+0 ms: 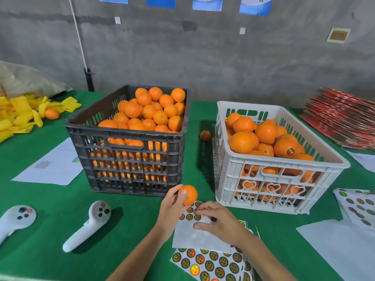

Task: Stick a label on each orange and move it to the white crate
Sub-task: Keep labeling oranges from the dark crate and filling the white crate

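**Orange in left hand, right hand on label sheet**

Materials: black crate (129, 138), slatted plastic, heaped with smooth round oranges. White crate (274, 173), plastic with heart cut-outs, near full; one orange in it shows a round dark label (290, 151). Label sheets (211, 262) glossy, rows of round holographic stickers; a partly stripped sheet (192, 230) lies over them. More sheets (359, 207) near right.

Surface: green felt-like worktop (40, 240). Two white controllers (87, 226) near left, paper (52, 165) left, yellow foam sleeves (18, 116) far left, red flat cartons (343, 118) stacked far right. A loose orange (205, 135) sits between the crates. Grey concrete wall (203, 57) behind, blue posters at top.

Grips: left hand (172, 209) holds an orange (187, 194) by thumb and fingers, raised just near of the black crate. Right hand (219, 220) rests on the stripped sheet, fingers curled, tips at a sticker; whether it pinches one, cannot tell.
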The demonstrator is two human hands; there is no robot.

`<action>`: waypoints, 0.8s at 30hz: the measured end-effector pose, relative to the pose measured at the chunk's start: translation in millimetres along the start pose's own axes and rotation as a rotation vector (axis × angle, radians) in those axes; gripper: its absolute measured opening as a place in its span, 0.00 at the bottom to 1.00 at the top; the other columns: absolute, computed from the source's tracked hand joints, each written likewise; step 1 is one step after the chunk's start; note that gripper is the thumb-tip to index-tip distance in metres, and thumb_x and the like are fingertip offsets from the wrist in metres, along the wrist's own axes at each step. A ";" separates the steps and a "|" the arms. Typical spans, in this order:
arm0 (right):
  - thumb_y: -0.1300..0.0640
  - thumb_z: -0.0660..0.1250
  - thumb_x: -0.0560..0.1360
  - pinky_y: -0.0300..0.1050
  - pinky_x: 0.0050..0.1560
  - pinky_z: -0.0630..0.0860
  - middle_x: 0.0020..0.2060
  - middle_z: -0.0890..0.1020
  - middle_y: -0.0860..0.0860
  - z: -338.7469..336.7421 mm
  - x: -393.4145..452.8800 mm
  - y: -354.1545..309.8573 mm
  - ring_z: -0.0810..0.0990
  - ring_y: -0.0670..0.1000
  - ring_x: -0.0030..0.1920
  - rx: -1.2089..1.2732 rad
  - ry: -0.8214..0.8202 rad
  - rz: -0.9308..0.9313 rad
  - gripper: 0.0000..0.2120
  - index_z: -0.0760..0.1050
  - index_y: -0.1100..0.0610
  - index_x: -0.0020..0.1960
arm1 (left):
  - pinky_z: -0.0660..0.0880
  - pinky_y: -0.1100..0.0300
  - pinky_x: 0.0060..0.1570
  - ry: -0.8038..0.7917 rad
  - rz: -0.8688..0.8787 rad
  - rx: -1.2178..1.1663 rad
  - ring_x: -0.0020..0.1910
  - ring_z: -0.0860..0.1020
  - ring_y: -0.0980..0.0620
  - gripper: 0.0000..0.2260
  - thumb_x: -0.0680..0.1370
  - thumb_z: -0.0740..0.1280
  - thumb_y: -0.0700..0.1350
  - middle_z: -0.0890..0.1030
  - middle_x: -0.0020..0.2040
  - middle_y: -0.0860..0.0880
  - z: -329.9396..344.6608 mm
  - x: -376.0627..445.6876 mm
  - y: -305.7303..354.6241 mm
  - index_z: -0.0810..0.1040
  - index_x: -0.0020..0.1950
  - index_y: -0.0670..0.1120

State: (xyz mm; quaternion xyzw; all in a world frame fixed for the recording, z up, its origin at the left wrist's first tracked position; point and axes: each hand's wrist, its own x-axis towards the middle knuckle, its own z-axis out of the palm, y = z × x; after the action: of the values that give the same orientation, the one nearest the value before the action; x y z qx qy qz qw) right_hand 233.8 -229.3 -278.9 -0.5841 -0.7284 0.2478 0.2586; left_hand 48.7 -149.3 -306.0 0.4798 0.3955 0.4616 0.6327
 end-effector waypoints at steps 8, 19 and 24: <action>0.52 0.78 0.73 0.42 0.55 0.75 0.51 0.78 0.49 -11.1 17.6 0.6 0.76 0.45 0.47 0.162 -0.083 0.054 0.13 0.86 0.53 0.57 | 0.81 0.45 0.61 0.029 0.001 -0.018 0.60 0.84 0.46 0.16 0.81 0.71 0.51 0.82 0.63 0.43 1.3 0.6 -1.6 0.78 0.68 0.51; 0.54 0.80 0.72 0.52 0.57 0.77 0.53 0.81 0.58 -19.1 21.0 6.7 0.79 0.50 0.48 0.357 -0.128 0.234 0.12 0.87 0.49 0.55 | 0.82 0.58 0.51 0.003 0.102 0.086 0.58 0.84 0.52 0.18 0.81 0.68 0.54 0.81 0.64 0.47 4.1 -6.9 1.3 0.75 0.70 0.52; 0.54 0.78 0.74 0.51 0.59 0.78 0.56 0.79 0.53 -17.5 18.2 9.4 0.80 0.54 0.50 0.314 -0.123 0.185 0.11 0.86 0.48 0.57 | 0.84 0.51 0.53 -0.009 0.048 -0.030 0.60 0.83 0.44 0.20 0.78 0.69 0.56 0.77 0.66 0.43 16.1 -13.0 1.2 0.75 0.68 0.52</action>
State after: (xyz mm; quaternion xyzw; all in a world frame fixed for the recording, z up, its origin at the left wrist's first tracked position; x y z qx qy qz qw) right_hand 248.9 -208.6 -270.6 -0.5849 -0.6384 0.4162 0.2778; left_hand 60.3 -165.6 -300.5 0.4818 0.3740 0.4801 0.6304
